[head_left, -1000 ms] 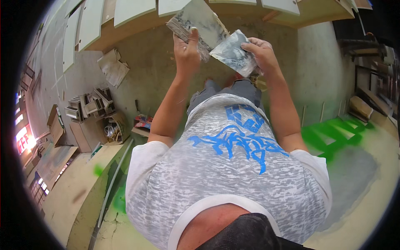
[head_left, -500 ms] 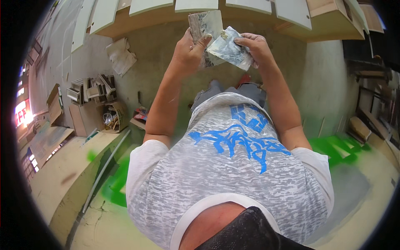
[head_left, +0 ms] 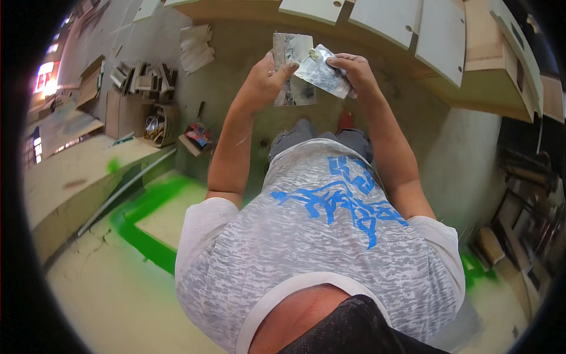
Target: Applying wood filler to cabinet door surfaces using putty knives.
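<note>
My left hand [head_left: 265,81] is closed on a flat, rectangular board [head_left: 287,94] with grey and white smears, its thumb across the near face. Held in my right hand [head_left: 352,69] is a thin, silvery putty scraper [head_left: 330,81], pinched under the thumb at its right edge. A small yellowish dab of paste [head_left: 313,53] sits near the scraper's upper left corner. The scraper tilts and its left edge overlaps the board. Both are up in front of me, above my feet. The fingers behind the two plates are mostly hidden.
Pale cabinet panels [head_left: 386,20] line a wooden unit ahead and to the right. At the left lie stacked offcuts [head_left: 147,79], an open box of odds and ends [head_left: 160,125] and a small carton [head_left: 197,138]. A whitish sheet [head_left: 196,48] rests on the floor.
The view has turned, so the panels and floor items appear shifted. The board stands more upright, and the scraper has moved slightly against it. Both hands keep their hold.
</note>
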The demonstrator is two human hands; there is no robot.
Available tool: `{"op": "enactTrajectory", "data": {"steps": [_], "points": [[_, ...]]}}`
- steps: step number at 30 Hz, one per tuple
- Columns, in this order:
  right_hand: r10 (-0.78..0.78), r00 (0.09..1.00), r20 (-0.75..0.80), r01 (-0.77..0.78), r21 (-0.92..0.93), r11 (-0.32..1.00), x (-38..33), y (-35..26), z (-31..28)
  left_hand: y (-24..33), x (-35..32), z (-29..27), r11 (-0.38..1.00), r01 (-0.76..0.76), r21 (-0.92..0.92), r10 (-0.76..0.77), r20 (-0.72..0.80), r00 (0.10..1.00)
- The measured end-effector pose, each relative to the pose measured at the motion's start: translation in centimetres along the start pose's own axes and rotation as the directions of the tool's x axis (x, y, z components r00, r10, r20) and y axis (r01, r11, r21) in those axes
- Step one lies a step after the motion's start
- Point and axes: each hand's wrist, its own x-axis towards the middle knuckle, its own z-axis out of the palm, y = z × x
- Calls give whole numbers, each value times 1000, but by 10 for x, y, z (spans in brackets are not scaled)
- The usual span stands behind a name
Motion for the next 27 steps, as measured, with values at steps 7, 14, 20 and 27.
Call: {"op": "enactTrajectory", "data": {"steps": [7,14,20,27], "points": [[-46,999,19,49,-234,971,10,-27,-26,0,-38,54,962,178,-208,-159,104,982],[-45,957,288,5,141,990,-16,-19,-30,-14,-67,55,597,-63,-800,-360,-337,870],[190,884,428,-236,58,970,-109,22,68,-53,-99,69,143,-225,-964,29,-224,974],[-4,936,352,-9,35,999,-68,4,92,-56,-139,58,124,-36,-992,46,-30,998]]}}
